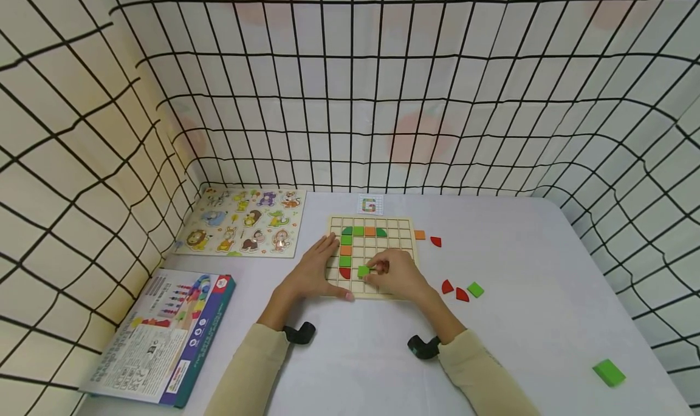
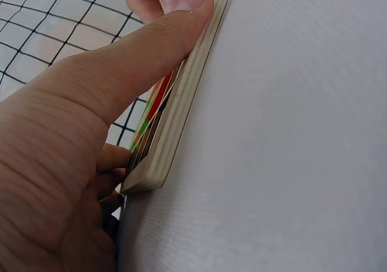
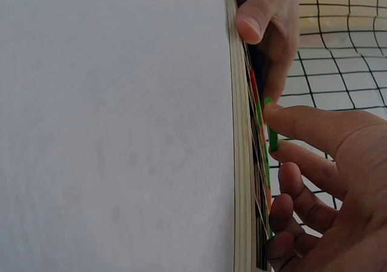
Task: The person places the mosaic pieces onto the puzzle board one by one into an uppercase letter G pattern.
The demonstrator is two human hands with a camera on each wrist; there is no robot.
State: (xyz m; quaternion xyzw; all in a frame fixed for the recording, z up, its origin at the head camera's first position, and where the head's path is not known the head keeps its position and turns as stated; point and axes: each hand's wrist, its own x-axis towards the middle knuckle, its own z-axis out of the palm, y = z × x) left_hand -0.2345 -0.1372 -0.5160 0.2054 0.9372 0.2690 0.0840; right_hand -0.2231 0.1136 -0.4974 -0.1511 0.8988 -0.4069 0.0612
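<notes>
Between thumb and forefinger my right hand (image 1: 399,273) pinches a green square tile (image 1: 363,271), held just above the lower part of a wooden grid board (image 1: 401,252). In the right wrist view the tile (image 3: 273,140) appears edge-on. My left hand (image 1: 314,269) rests against the board's left side, its thumb stretched along the front edge (image 2: 181,121). Green, orange and red pieces lie in the grid: a top row with two green rounded corners (image 1: 381,232), and a left column ending in a red quarter-round piece (image 1: 344,273).
Behind the board lies a small pattern card (image 1: 370,205) showing a G. Right of it are an orange square (image 1: 419,235), several red quarter-rounds (image 1: 462,294) and a green square (image 1: 476,289). A green block (image 1: 609,373), an animal puzzle (image 1: 243,225) and a box (image 1: 158,337) lie farther out.
</notes>
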